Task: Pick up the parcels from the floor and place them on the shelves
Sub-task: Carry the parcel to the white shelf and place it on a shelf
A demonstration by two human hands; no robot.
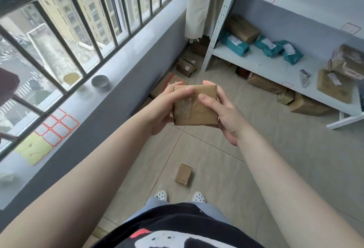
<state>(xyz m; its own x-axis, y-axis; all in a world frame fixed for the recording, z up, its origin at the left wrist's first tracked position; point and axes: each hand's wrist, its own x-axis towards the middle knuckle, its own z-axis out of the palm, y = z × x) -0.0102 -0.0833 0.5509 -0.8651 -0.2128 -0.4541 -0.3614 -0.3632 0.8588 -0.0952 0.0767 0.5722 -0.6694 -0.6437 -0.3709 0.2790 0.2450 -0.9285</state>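
Brown cardboard parcel (195,105) held at chest height over the floor (266,149) | left hand (167,108) and right hand (222,114) clasp opposite sides, fingers (206,98) curled onto its top to steady it | shelf (266,66) to the right, likely destination | small parcel (183,174) waits by the feet

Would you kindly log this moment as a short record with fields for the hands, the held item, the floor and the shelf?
left hand: grips the held box's left side
right hand: grips its right side
held box: small brown carton, taped, lifted above the floor
floor parcel: small brown box lying near the feet
shelf: carries teal bags and brown parcels
under shelf: more brown boxes
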